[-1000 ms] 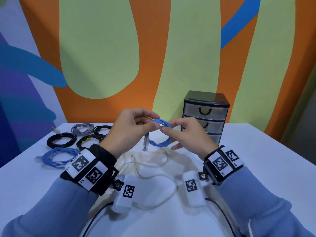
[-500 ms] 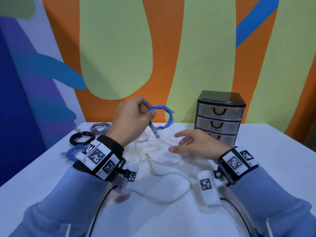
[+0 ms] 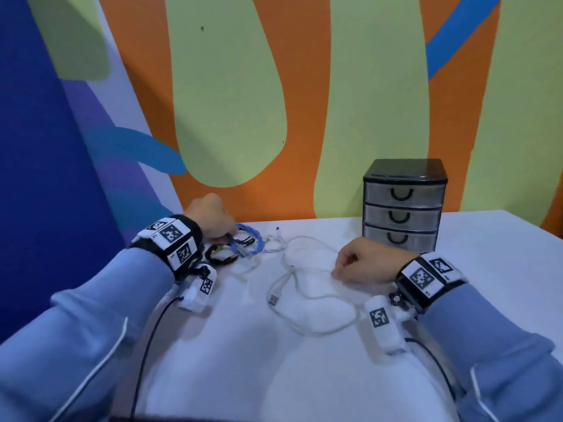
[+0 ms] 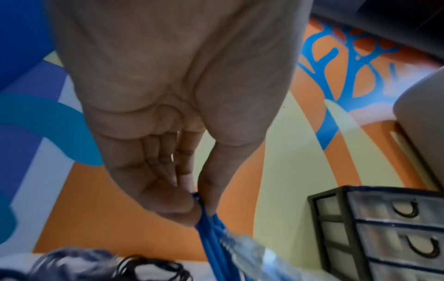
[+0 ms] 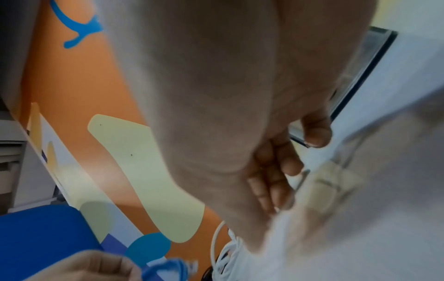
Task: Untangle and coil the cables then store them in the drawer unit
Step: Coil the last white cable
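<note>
Left hand [image 3: 210,219]: pinching blue coiled cable [image 3: 248,240] between thumb and fingertips [image 4: 182,211], low over far-left part of white table [image 3: 304,376], beside black coil [image 3: 221,255] and other bundled cables. Right hand [image 3: 362,263]: fingers curled, down on loose white cable [image 3: 307,287] near table centre; whether strand is actually gripped, cannot tell, wrist view being blurred.

Risks noted:
- Blue coil springing open on release. Cause: no tie visible, loops held only by the pinch; clear plug [image 4: 245,245] hanging free at one side.
- Blue coil snagging on black coil or on stray white strand just beside it, undoing earlier sorting. Cause: set-down spot crowded, items touching or nearly so.
- White cable knotting tighter if pulled from the middle. Cause: several loops crossing one another, USB plug [image 3: 273,300] lying free at near end.

Condition of task items: blue cable in a small tight ring of several turns, apparently tidy. White cable uncoiled, sprawled in overlapping loops from beside the coils to right hand. Drawer unit [image 3: 402,205]: three drawers, all closed, standing at far right against wall, well apart from coils. Nothing stored yet, judging by present layout.
</note>
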The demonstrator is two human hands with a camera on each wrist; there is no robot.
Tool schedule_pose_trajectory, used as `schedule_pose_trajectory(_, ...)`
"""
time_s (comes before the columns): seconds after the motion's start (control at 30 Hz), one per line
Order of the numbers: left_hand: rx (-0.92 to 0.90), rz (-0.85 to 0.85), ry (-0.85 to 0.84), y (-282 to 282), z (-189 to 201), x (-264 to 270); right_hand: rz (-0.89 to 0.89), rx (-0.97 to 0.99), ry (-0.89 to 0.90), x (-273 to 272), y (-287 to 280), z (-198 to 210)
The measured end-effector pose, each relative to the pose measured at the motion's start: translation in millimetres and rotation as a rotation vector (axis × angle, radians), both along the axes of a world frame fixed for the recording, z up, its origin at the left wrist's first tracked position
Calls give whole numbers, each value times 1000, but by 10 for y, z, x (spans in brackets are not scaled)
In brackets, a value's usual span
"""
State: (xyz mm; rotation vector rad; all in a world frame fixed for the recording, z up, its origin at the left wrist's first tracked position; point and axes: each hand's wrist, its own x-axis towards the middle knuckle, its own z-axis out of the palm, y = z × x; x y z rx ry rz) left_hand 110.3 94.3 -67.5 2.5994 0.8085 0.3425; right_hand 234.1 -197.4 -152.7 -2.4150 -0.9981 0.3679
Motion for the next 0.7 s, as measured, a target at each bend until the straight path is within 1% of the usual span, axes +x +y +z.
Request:
schedule_pose_trajectory(0.07, -51, 17, 80, 20, -126, -6, -59, 191, -34, 48, -17, 35)
schedule_pose_trajectory(0.13, -11, 26, 197, 0, -241, -1, -97, 412, -22, 63, -24, 59)
schedule_pose_trajectory(0.2, 141, 34, 292, -26, -300, 26, -105, 600, 6, 42, -19, 76)
schedule_pose_trajectory(0.23, 224, 22, 296, -58, -291, 38, -108, 676, -5, 24, -12, 90)
schedule_pose_trajectory(0.27, 294, -10, 248, -83, -270, 67, -114, 740, -23, 13, -1, 106)
schedule_pose_trajectory(0.3, 312, -66, 151, -134, -230, 86, -121, 795, -45, -1, 11, 129)
schedule_pose_trajectory(0.33, 268, -147, 22, -211, -181, 103, -126, 843, -67, -10, 23, 149)
schedule_pose_trajectory(0.37, 172, -254, -96, -321, -121, 105, -128, 886, -86, -21, 36, 169)
schedule_pose_trajectory(0.4, 53, -383, -175, -468, -57, 100, -126, 932, -97, -38, 46, 189)
schedule_pose_trajectory(0.47, -148, -600, -221, -801, 19, 100, -109, 1030, -102, -82, 59, 225)
schedule_pose_trajectory(0.5, -191, -671, -236, -942, 11, 132, -98, 1073, -98, -104, 55, 242)
schedule_pose_trajectory(0.6, -324, -786, -374, -1155, -102, 290, -90, 1121, -58, -137, 20, 287)
schedule_pose_trajectory(0.63, -387, -790, -440, -1175, -121, 326, -81, 1109, -13, -136, -2, 300)
schedule_pose_trajectory(0.7, -523, -720, -625, -1133, -104, 360, -44, 1071, 157, -131, -49, 326)
